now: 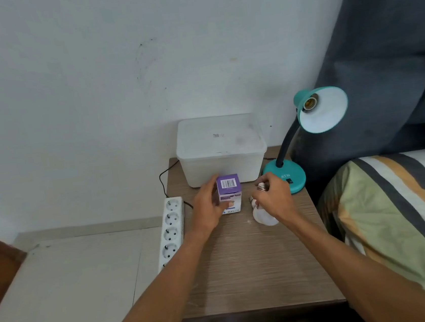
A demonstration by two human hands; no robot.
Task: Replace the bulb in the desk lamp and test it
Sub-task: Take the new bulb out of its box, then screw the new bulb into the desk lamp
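Note:
A teal desk lamp stands at the back right of the wooden bedside table. Its shade faces me and the brass socket is empty. My left hand grips a purple and white bulb box, upright on the table. My right hand is closed around a bulb whose metal screw base pokes out between the fingers. A white bulb lies on the table under that hand, partly hidden.
A white plastic lidded box sits at the back of the table against the wall. A white power strip hangs along the table's left edge, with a black cord behind it. A bed with a striped cover borders the right side.

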